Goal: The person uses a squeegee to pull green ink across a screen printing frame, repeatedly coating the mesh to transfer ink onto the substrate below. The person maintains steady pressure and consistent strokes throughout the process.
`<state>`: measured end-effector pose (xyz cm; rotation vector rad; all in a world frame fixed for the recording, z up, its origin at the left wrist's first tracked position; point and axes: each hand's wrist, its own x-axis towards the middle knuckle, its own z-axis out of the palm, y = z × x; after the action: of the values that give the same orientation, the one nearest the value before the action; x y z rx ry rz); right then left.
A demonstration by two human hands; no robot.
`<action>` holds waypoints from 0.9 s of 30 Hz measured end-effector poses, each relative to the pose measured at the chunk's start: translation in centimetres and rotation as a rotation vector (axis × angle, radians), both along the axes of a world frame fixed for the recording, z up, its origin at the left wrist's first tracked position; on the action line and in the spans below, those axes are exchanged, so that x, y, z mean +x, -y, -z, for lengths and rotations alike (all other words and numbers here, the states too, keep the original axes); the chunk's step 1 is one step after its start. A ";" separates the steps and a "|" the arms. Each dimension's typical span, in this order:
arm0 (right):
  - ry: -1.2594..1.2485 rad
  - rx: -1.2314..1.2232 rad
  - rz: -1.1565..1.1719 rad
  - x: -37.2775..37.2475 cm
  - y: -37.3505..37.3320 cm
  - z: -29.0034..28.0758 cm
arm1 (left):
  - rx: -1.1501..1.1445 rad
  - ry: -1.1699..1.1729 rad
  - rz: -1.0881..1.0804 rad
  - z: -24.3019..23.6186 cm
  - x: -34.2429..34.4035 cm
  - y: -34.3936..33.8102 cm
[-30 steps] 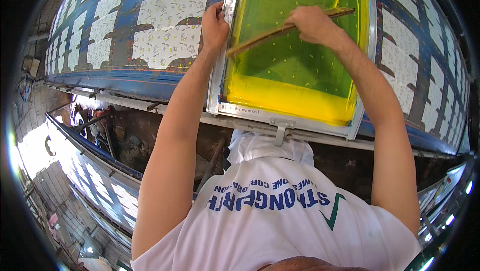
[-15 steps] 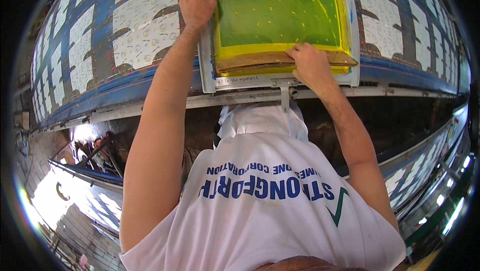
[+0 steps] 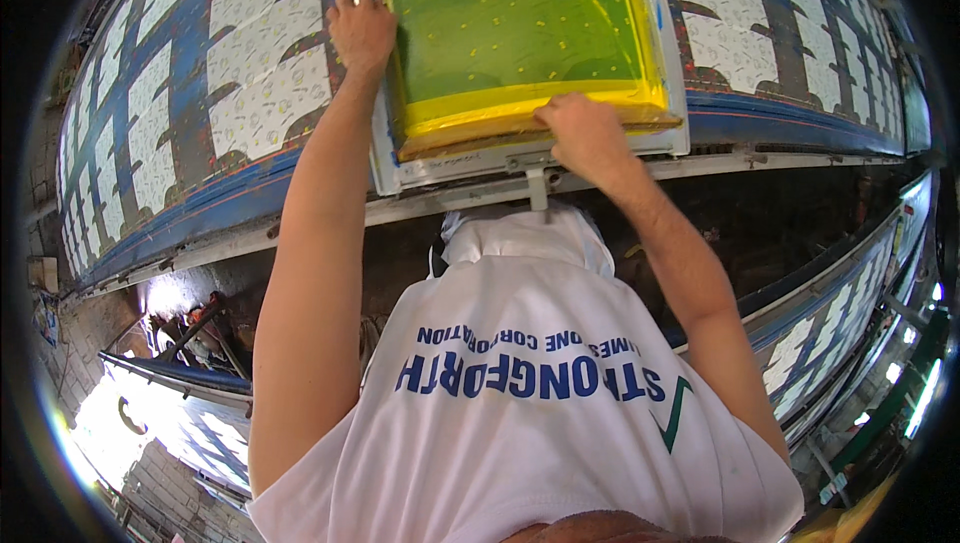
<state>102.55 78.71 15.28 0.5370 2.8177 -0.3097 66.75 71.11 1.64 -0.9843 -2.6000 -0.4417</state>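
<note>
A screen-printing frame [image 3: 675, 73] with a pale metal rim lies across the long table in front of me. Its mesh [image 3: 510, 18] looks green, bordered in yellow. My left hand [image 3: 362, 35] is closed over the frame's left rail, one finger stretched forward along it. At the near end of the mesh my right hand [image 3: 585, 138] grips a wooden-handled squeegee [image 3: 480, 140], which lies crosswise along the yellow strip. The squeegee's blade is hidden. A metal bracket [image 3: 538, 188] juts from the frame's near edge towards me.
White printed fabric panels [image 3: 270, 63] lie on the blue table [image 3: 180, 208] to both sides of the frame. A metal rail [image 3: 330, 218] runs along the table's near edge. Behind me, at the lower right, stands another table with white panels [image 3: 830, 318].
The squeegee has tilted, showing less of its wooden face. My right hand has turned with it. Frame, table panels and both hands sit further left in the view.
</note>
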 end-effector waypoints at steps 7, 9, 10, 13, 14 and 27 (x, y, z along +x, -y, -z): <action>-0.216 -0.048 -0.126 2.8 0.2 0.9 | -0.081 -0.057 0.031 -0.4 -0.8 0.1; -0.273 -0.046 -0.183 3.4 0.3 1.0 | -0.108 -0.036 0.021 -0.7 -0.4 0.1; -0.286 -0.051 -0.203 3.7 0.3 1.0 | -0.120 -0.041 0.014 -0.9 -0.3 0.1; -0.309 -0.083 -0.274 4.8 -0.3 0.9 | -0.111 0.017 -0.010 -1.4 0.1 0.1; -0.310 -0.098 -0.297 5.2 -0.8 0.8 | -0.121 0.038 -0.024 -1.5 0.1 0.0; -0.357 -0.190 0.655 10.5 -20.3 4.1 | -0.109 0.078 -0.041 -1.5 0.0 0.1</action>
<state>113.00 98.98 11.22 1.4783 2.7946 -0.8579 66.73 71.00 3.14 -0.9651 -2.7345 -0.3371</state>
